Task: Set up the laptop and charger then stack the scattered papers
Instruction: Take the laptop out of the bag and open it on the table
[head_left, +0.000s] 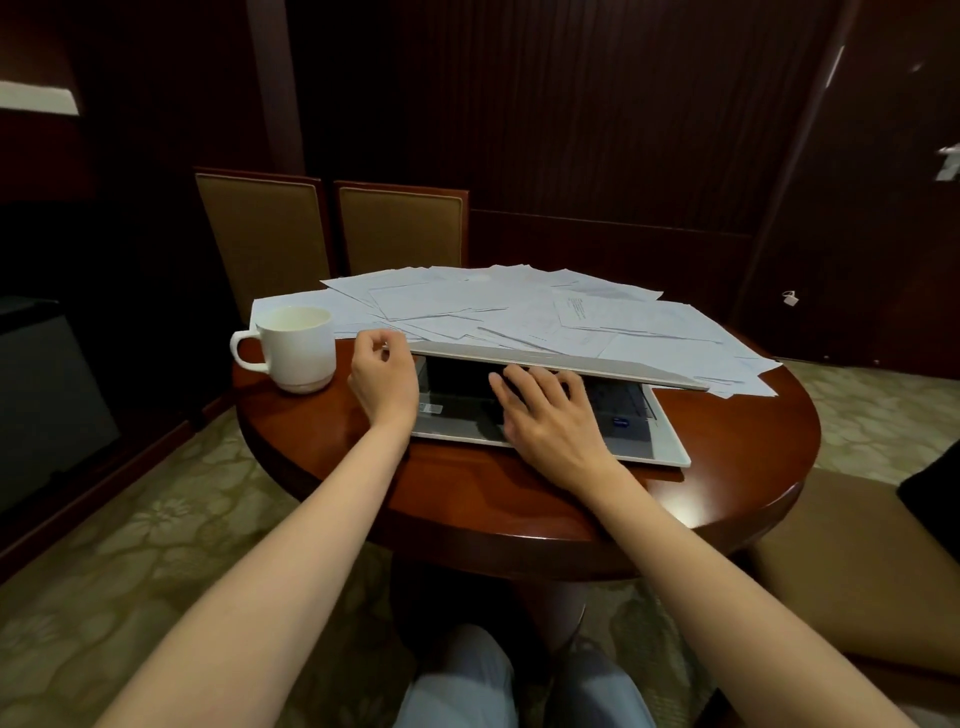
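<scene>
The slim silver laptop (571, 365) lies on the round wooden tabletop (727, 447), its lid raised only a little over a dark keyboard, with small stickers on the palm rest. The left hand (382, 379) pinches the lid's left corner with curled fingers (371, 340), while the right hand (550, 415) lies flat on the keyboard, fingers straight, holding nothing. Scattered white papers (519, 306) fan out behind the laptop, and a white mug (298, 345) stands to its left.
</scene>
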